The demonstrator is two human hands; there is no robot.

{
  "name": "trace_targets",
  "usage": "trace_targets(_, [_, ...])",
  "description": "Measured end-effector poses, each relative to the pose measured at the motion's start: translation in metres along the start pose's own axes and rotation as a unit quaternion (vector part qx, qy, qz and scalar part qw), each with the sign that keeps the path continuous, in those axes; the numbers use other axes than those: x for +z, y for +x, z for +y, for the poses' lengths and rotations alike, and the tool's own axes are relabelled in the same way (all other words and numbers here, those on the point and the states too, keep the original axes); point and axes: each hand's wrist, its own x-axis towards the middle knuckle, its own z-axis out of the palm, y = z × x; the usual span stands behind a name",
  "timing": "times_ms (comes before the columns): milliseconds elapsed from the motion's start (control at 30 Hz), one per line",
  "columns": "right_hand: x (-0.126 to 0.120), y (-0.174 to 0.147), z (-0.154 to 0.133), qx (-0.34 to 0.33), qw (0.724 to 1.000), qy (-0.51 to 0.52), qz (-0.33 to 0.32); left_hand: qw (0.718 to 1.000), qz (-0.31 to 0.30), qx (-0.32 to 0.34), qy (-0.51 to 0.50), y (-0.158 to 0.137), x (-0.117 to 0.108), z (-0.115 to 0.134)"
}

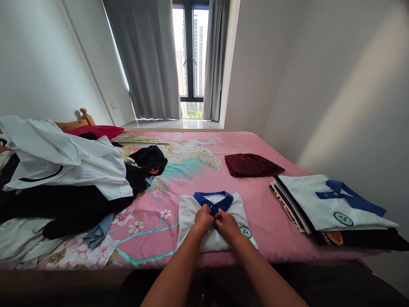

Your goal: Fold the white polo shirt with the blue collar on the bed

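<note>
A white polo shirt (188, 217) with a blue collar lies folded on the bed near its front edge, a round green badge on its right chest area. My left hand (203, 218) pinches the blue button placket just below the collar. Close beside it, my right hand (226, 225) grips the same placket with fingers closed. The fingertips nearly meet and cover most of the placket; one button shows above them.
At right stands a stack of folded clothes, topped by another white polo shirt (306, 196). A dark red plaid garment (252, 165) lies farther back. A loose heap of clothes (79, 170) covers the left side of the pink floral bed sheet (198, 183).
</note>
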Motion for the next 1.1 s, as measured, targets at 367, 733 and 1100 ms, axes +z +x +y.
trace_targets(367, [-0.013,0.022,-0.016,-0.014,0.991,-0.118,-0.066,1.000,-0.003,0.003,0.005,0.005,0.000,-0.004])
trace_targets(733, [-0.024,0.023,-0.011,0.003,0.990,-0.089,-0.109,0.998,0.006,0.013,-0.065,0.003,0.001,-0.011])
trace_targets(1100, [-0.033,0.045,-0.011,0.157,0.951,0.085,-0.253,0.986,0.020,0.089,-0.140,-0.017,0.002,-0.017])
